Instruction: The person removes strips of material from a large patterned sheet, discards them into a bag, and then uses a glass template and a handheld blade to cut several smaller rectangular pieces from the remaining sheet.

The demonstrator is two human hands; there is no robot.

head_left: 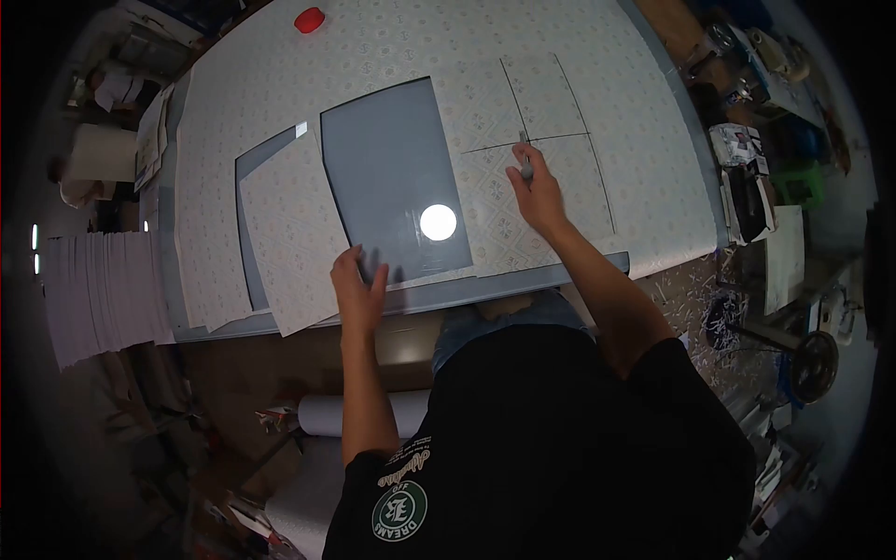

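My right hand [539,191] is closed around a slim grey utility knife [526,171]. Its tip is beside the crossing of dark straight lines on the patterned sheet [560,187]. My left hand [357,289] is open, thumb and fingers apart, at the right edge of a loose rectangular patterned piece [291,224]. That piece lies askew over a cut-out opening. Between my hands, a larger rectangular opening shows the grey tabletop [378,149], where a round bright reflection shines.
A red round object [309,20] sits at the table's far side. Left of the table stands a tall stack of sheets [103,294], with people beyond. A fan [812,366] and paper scraps [695,327] are on the right. A white roll [364,413] lies behind me.
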